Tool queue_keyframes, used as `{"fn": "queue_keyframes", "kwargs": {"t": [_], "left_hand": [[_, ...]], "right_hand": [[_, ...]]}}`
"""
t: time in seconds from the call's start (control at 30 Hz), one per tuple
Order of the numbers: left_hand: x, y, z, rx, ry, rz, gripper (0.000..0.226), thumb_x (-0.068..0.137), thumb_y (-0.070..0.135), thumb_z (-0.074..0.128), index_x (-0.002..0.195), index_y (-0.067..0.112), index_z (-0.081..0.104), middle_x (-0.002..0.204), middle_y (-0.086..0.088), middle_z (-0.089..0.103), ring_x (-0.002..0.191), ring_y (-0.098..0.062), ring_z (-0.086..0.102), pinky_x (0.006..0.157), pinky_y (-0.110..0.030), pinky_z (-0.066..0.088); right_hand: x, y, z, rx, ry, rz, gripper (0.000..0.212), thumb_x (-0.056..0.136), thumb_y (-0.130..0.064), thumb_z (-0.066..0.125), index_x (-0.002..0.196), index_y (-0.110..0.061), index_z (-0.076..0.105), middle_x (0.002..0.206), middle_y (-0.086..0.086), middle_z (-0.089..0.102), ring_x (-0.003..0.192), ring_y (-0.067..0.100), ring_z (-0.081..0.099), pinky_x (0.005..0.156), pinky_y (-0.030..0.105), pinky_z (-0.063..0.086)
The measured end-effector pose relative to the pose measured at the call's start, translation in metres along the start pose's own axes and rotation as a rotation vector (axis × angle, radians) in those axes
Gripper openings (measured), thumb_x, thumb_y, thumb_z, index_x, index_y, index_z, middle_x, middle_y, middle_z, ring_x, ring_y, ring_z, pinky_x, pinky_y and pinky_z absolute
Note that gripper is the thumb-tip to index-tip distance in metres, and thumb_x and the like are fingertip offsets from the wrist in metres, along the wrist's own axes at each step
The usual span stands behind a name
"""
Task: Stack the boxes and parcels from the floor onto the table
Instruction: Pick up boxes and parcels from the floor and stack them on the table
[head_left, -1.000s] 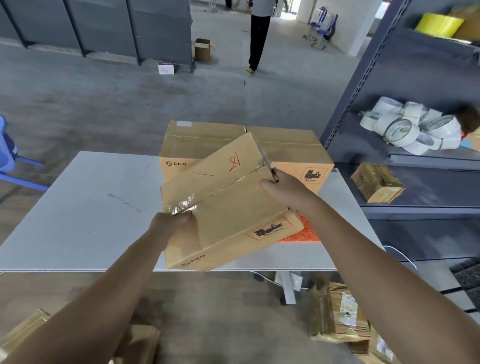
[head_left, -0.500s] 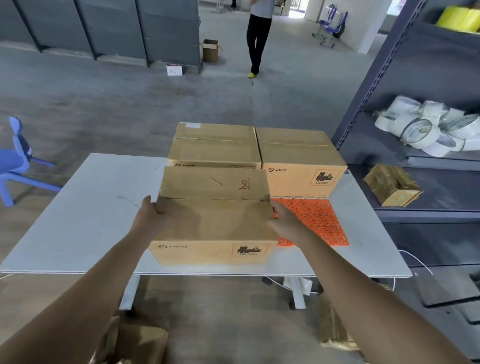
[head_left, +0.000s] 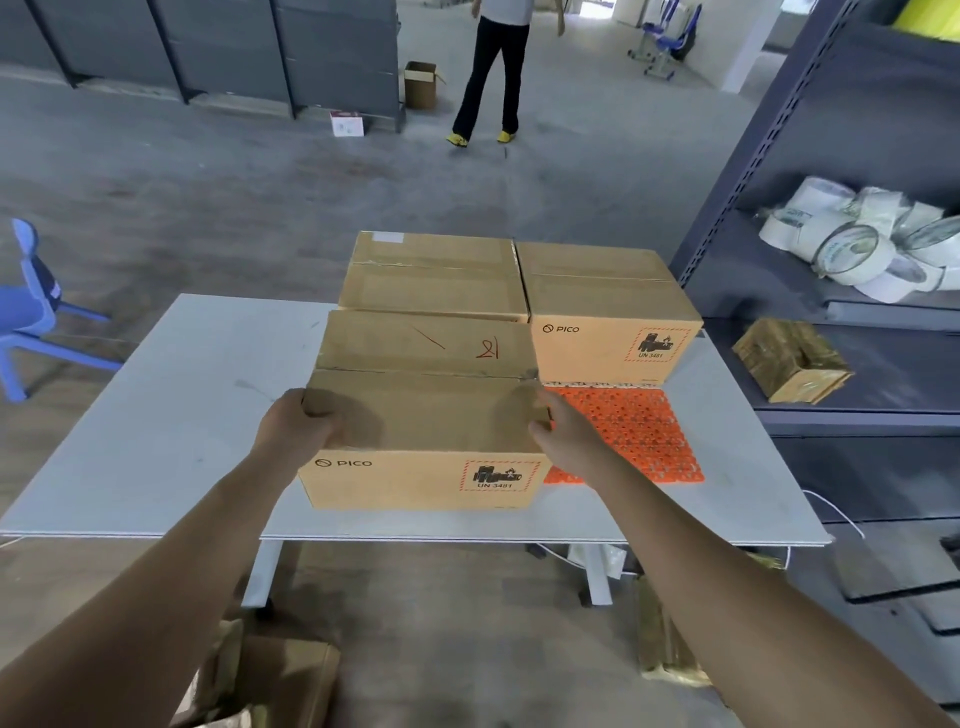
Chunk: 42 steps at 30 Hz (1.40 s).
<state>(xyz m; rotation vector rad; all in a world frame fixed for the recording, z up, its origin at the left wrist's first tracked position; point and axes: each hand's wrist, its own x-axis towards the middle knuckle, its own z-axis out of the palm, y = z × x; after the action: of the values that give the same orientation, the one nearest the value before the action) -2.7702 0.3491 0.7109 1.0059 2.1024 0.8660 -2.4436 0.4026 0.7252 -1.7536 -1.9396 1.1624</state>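
Third box (head_left: 426, 410) is on the table (head_left: 156, 415) — your left hand (head_left: 296, 431) clamps its fingers on it; on your right hand (head_left: 569, 436) I can't tell — floor parcels (head_left: 667, 649) wait.
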Motion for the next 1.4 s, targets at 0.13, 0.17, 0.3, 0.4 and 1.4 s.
{"fn": "queue_keyframes", "kwargs": {"t": [0.13, 0.17, 0.3, 0.4, 1.4], "left_hand": [[-0.002, -0.007, 0.005, -0.016, 0.013, 0.006, 0.038, 0.084, 0.015, 0.061, 0.122, 0.009, 0.054, 0.106, -0.008, 0.059, 0.089, -0.027, 0.054, 0.066, -0.033, 0.043], [-0.003, -0.008, 0.008, -0.02, 0.018, 0.01, 0.038, 0.085, 0.015, 0.06, 0.123, 0.009, 0.053, 0.104, -0.006, 0.058, 0.088, -0.026, 0.054, 0.062, -0.031, 0.042], [-0.001, -0.005, 0.012, -0.016, 0.017, 0.03, 0.041, 0.086, 0.014, 0.058, 0.126, 0.009, 0.052, 0.103, -0.005, 0.057, 0.086, -0.025, 0.053, 0.054, -0.026, 0.037], [0.002, -0.004, 0.012, -0.007, 0.01, 0.044, 0.04, 0.086, 0.014, 0.056, 0.126, 0.01, 0.052, 0.103, -0.005, 0.058, 0.083, -0.024, 0.053, 0.053, -0.026, 0.038], [-0.162, -0.088, -0.038, 0.044, 0.063, -0.061, 0.059, 0.091, 0.021, 0.049, 0.146, 0.012, 0.028, 0.144, -0.017, 0.034, 0.125, -0.037, 0.042, 0.104, -0.043, 0.038]], "right_hand": [[0.003, -0.004, 0.003, -0.02, 0.003, 0.005, 0.054, 0.099, -0.015, 0.042, 0.15, -0.028, 0.029, 0.134, 0.004, 0.049, 0.081, 0.026, 0.066, 0.056, 0.035, 0.053], [0.005, -0.003, 0.004, -0.021, 0.0, 0.007, 0.053, 0.099, -0.014, 0.042, 0.149, -0.027, 0.03, 0.134, 0.005, 0.05, 0.07, 0.021, 0.063, 0.046, 0.028, 0.048], [0.006, 0.001, 0.004, -0.017, 0.006, 0.026, 0.052, 0.098, -0.013, 0.042, 0.148, -0.026, 0.032, 0.132, 0.005, 0.052, 0.067, 0.019, 0.063, 0.041, 0.019, 0.041], [0.006, 0.001, 0.004, -0.026, 0.039, 0.02, 0.051, 0.099, -0.012, 0.042, 0.148, -0.024, 0.032, 0.136, 0.006, 0.049, 0.071, 0.021, 0.064, 0.041, 0.018, 0.042], [-0.115, -0.077, 0.122, -0.459, -0.034, -0.163, 0.048, 0.097, -0.025, 0.045, 0.144, -0.018, 0.038, 0.145, 0.011, 0.037, 0.124, 0.03, 0.047, 0.095, 0.036, 0.041]]}}
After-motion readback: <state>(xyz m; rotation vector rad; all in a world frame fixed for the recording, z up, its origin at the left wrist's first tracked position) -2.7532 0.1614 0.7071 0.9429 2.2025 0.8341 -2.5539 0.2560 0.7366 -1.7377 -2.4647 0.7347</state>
